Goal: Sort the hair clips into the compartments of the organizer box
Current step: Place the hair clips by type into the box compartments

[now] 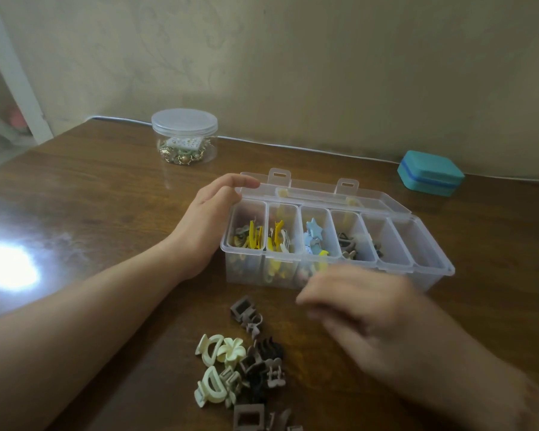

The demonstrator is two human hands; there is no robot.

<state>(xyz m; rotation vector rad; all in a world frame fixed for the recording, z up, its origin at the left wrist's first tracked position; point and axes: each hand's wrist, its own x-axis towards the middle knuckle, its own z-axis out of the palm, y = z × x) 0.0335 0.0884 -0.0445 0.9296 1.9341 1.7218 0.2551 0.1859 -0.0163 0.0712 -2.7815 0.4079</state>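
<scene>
A clear plastic organizer box [430, 276] with several compartments stands open on the wooden table, its lid [324, 189] folded back. The left compartments hold yellow clips [255, 236], a blue star clip [314, 229] and brown clips [346, 244]; the two at the right look empty. My left hand [212, 216] rests against the box's left end, fingers lying on the lid corner. Blurred by motion, my right hand [361, 309] hovers in front of the box with loosely curled fingers; nothing shows in it. A pile of cream and brown claw clips [246, 368] lies on the table near me.
A round clear jar [184, 136] with a lid, holding gold and pearl pieces, stands at the back left. A teal case [430, 172] sits at the back right by the wall. A bright light glare [8, 265] lies on the table's left part.
</scene>
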